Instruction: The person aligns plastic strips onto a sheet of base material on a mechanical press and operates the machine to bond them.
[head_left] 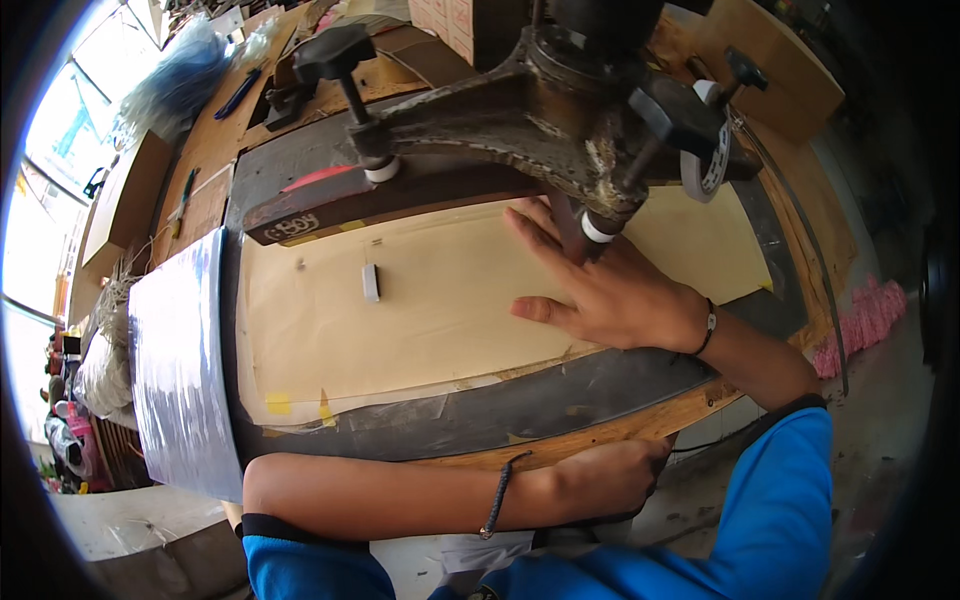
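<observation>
My right hand (625, 300) reaches in from the right and lies palm down on a cream paper sheet (430, 330), fingers stretched toward the dark bar (410, 205) and thumb apart. Part of the fingers is hidden behind the machine's metal foot. My left forearm crosses along the near edge. At its end my left hand (615, 478) is closed in a fist below the wooden edge, by something dark that I cannot make out. A small grey block (371, 283) stands on the left half of the sheet.
Over the sheet hangs a cast-metal machine arm (480, 115) with black knobs (335, 52). Shiny plastic-covered sheets (180, 350) stand at the left. Behind lie a blue cutter (238, 94) and clear plastic (180, 75). A cardboard box (765, 65) is at the back right; pink stringy material (865, 320) hangs below.
</observation>
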